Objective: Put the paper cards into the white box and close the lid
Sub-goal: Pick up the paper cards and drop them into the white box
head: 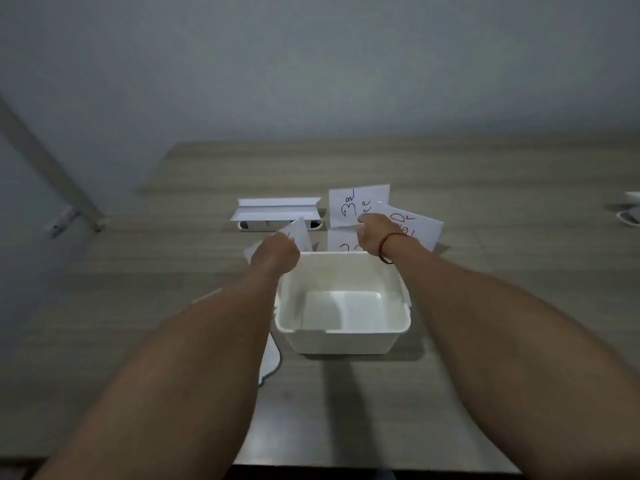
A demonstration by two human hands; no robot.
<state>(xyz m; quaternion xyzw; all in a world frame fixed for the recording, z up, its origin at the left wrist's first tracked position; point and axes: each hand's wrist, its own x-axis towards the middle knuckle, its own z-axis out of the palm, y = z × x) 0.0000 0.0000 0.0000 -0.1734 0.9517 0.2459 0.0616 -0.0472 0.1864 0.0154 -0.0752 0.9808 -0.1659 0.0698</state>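
An open white box (343,337) stands on the wooden table, with nothing visible inside it. My left hand (277,252) is closed on a white paper card (300,234) just past the box's far left corner. My right hand (375,237) grips a card with red writing (419,225) beyond the far right rim. Behind it a card with dark writing (356,204) lies flat on the table. Another card with red marks (343,244) shows just behind the box's far wall. A white rounded piece (272,358), possibly the lid, peeks out under my left forearm.
A white power socket unit with a raised flap (277,214) is set into the table behind my left hand. White objects (630,207) lie at the far right edge. The table's near edge (346,469) runs along the bottom.
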